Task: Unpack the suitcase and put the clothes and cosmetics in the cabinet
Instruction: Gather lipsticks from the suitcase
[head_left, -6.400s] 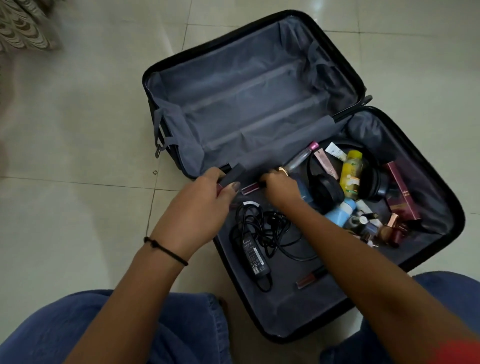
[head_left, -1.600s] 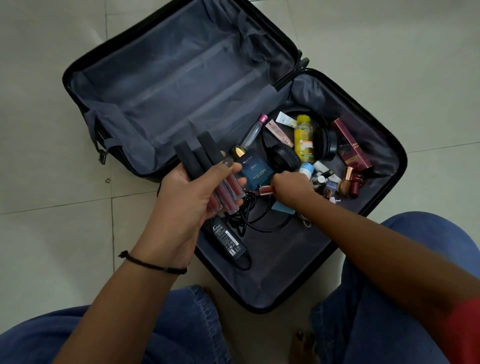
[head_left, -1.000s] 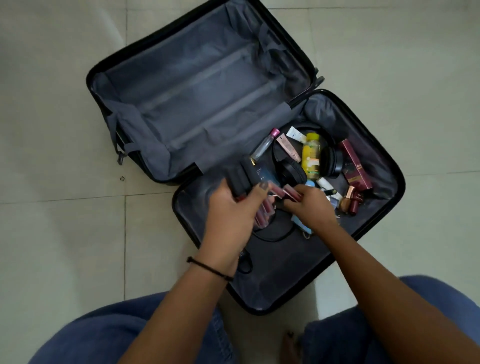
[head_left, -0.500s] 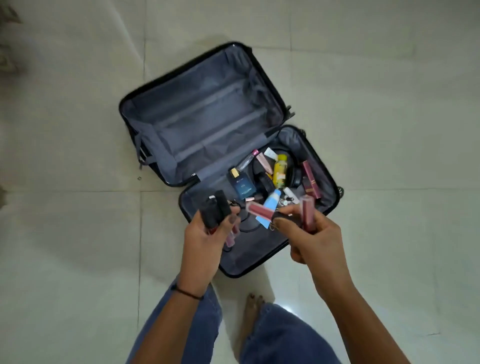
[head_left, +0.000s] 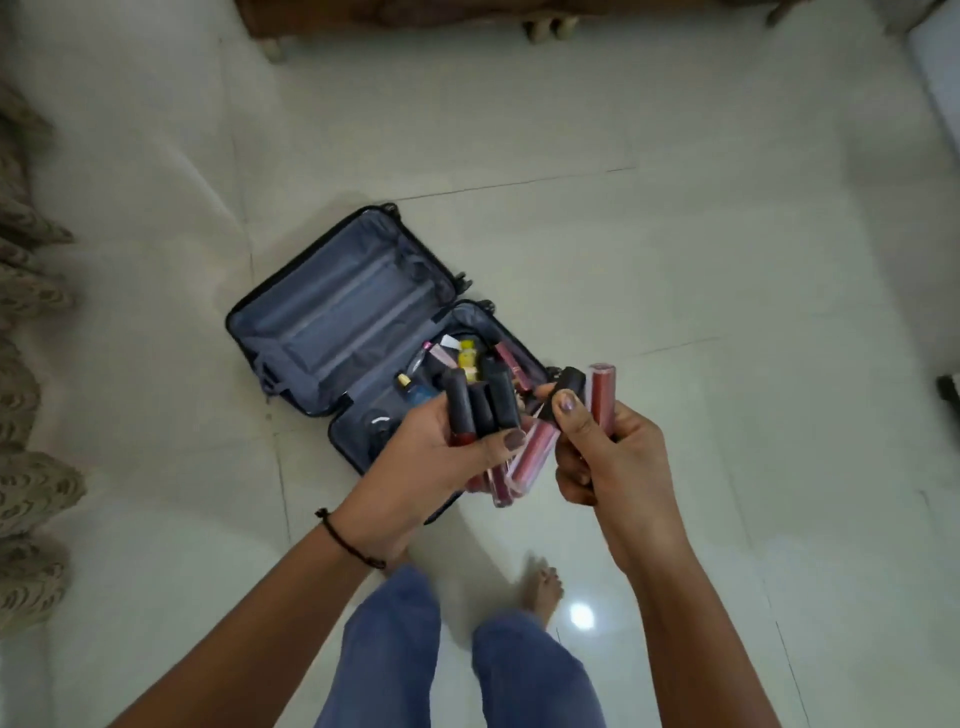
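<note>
The black suitcase (head_left: 332, 317) lies open on the floor below me, grey lining showing. Its right half holds cosmetics: a yellow bottle (head_left: 467, 358), a blue perfume bottle (head_left: 415, 392), a dark red box (head_left: 511, 364) and small tubes. My left hand (head_left: 447, 457) grips a bunch of lip gloss tubes (head_left: 480, 410) with black caps and pink-red bodies. My right hand (head_left: 608, 452) holds two more lip gloss tubes (head_left: 602, 395), one with its black cap pinched under my thumb. Both hands are held above the suitcase's near corner.
Pale tiled floor (head_left: 675, 249) surrounds the suitcase. A patterned fabric edge (head_left: 26, 415) runs down the left. Wooden furniture legs (head_left: 395, 21) stand at the top. My bare feet (head_left: 543, 592) and blue jeans are below the hands.
I have stood up, so the suitcase looks smaller and farther away. Both hands have lifted clear of it with the lip gloss tubes, and the right hand has brought its tubes close to the left bunch.
</note>
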